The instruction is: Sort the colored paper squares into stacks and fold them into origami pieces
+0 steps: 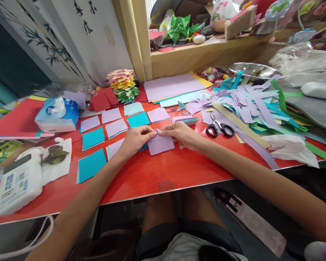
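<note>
A lilac sheet of paper (161,145) is held between both hands above the red table, its far edge folded to a small point in the middle. My left hand (139,137) pinches the folded tip from the left with thumb and forefinger. From the right, my right hand (179,133) closes its fingers on the same paper near the tip. Beside my left hand lie small piles of cut paper, among them a teal pile (92,165) and a lilac pile (116,128). Just beyond my right hand is a lilac and blue stack (186,120).
Black-handled scissors (220,127) lie right of my hands, by a heap of paper strips (247,103). A tissue pack (57,114) and a white device (19,185) stand left. Behind are a folded-paper tower (123,86) and large lilac sheets (171,87).
</note>
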